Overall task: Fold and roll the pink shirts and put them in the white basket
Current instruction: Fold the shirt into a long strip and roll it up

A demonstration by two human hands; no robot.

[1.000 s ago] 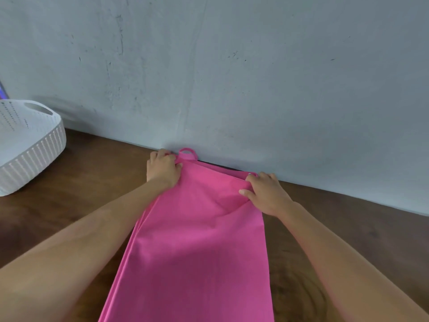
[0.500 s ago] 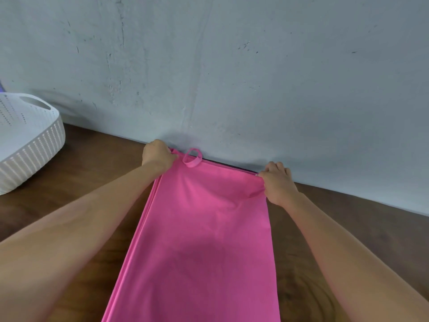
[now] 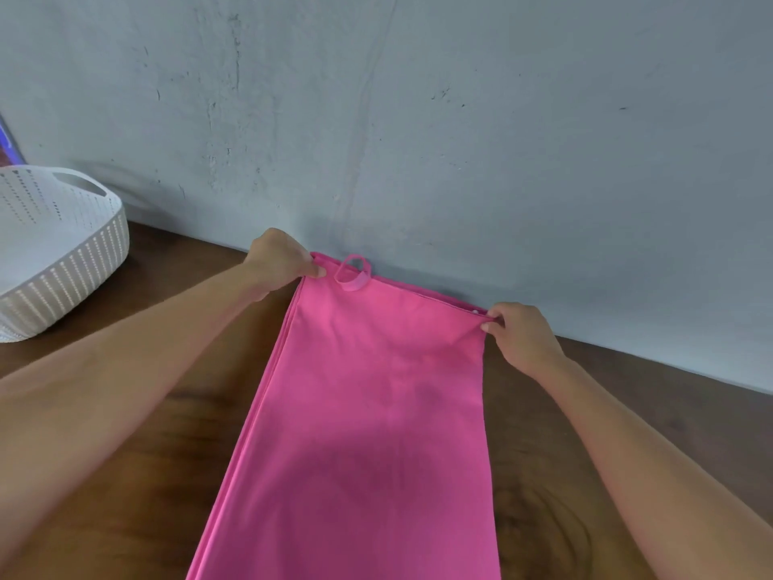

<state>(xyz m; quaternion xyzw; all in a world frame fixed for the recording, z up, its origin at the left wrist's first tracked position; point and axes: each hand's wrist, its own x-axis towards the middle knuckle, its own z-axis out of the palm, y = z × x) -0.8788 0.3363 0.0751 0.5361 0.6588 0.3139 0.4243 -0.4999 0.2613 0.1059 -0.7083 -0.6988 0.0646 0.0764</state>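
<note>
A pink shirt (image 3: 376, 403) lies folded into a long strip on the brown wooden table (image 3: 138, 475), running from the wall toward me and out of the bottom of the view. A small pink loop (image 3: 352, 273) sticks up at its far edge. My left hand (image 3: 281, 261) pinches the far left corner of the shirt. My right hand (image 3: 520, 334) pinches the far right corner. The white basket (image 3: 62, 261) stands at the far left of the table, and what shows of its inside holds nothing.
A grey-blue wall (image 3: 460, 140) rises directly behind the shirt's far edge. Bare table shows on both sides of the strip. A purple-edged object (image 3: 6, 140) peeks in at the left border behind the basket.
Both hands have slid outward from the top of the shirt to its far corners and now pinch them. The far edge is pulled straight and flat near the wall.
</note>
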